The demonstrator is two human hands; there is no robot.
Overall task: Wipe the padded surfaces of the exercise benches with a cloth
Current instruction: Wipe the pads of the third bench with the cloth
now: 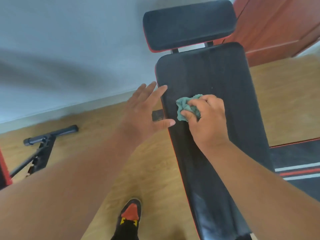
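Far left: red-edged frame part (4,170), cropped by picture border. Beside it, black metal stand (43,149) with cylindrical foam-covered crossbar (52,135), lying on wood-look plank floor (97,122); open floor all round it. Behind: pale grey wall (69,40) with light skirting board (69,108) along floor line.

Centre-left: left hand (143,111), fingers straight and spread, holding nothing, hovering over floor just beside bench's left edge; thumb tip over red piping (170,135) of long pad. Below: black shoe (130,215) with red toe and yellow marks, flat on floor, near bench's left edge.

Centre-right: long back pad (216,75), black, matte, rounded corners, red-piped rim, running from lower border toward wall; glossy sheen near lower end. Upon it, crumpled teal cloth (183,108), terry-like, bunched, pressed to pad left of centre. Right hand (207,122), fingers and thumb curled round cloth, gripping it. Bare pad surface above and right of cloth.

Top: separate headrest pad (188,23), black, rounded rectangle, red underside, joined by two short metal posts, narrow gap between pads.

Right: black mat (297,163) with red and white stripes. Upper right: reddish-brown wooden cabinet (277,28).
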